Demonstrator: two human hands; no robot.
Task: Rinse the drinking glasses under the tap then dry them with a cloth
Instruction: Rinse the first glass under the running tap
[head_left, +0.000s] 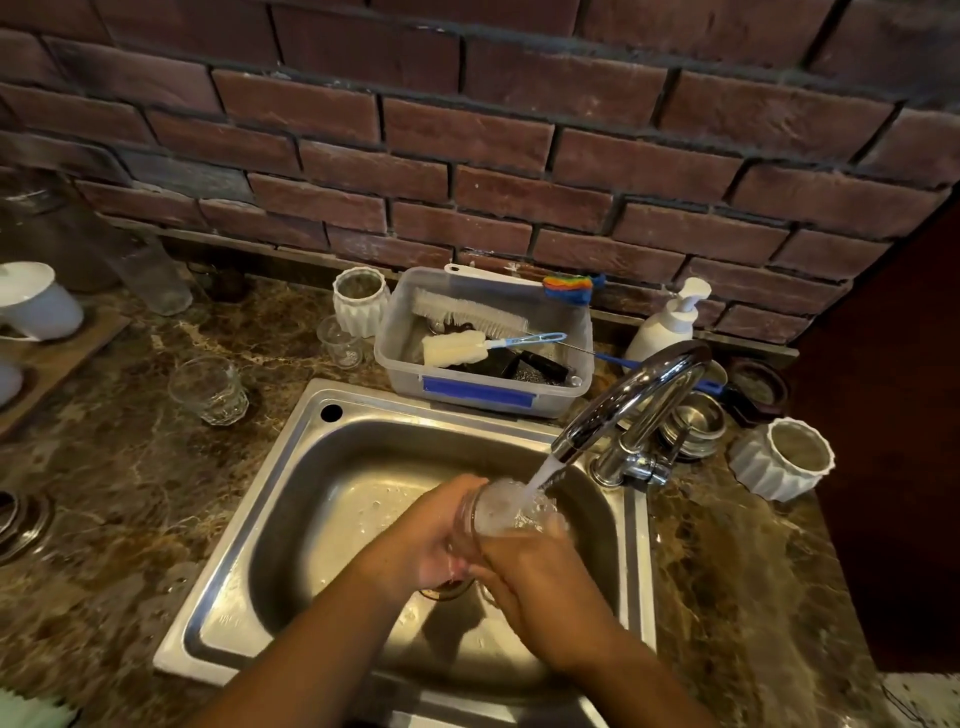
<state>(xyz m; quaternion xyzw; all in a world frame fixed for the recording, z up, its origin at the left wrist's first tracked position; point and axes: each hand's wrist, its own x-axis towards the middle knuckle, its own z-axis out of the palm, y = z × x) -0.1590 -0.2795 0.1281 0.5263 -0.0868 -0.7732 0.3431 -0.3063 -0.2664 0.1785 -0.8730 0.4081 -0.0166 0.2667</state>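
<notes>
Glass (498, 512): held tilted over the sink (395, 447), its mouth turned up to the tap (634, 395) so that the stream is caught inside.
Left hand (426, 535): curled round the glass, which is steadied against the flow.
Right hand (540, 571): wrapped round the near side, gripping as well.
Spare glass (210, 389): stood on the worktop (130, 493) left of the sink, kept within reach.
Stage: judged to be rinsing; drying not yet begun.

No legible text, blue label (478, 399) seemingly blank
</notes>
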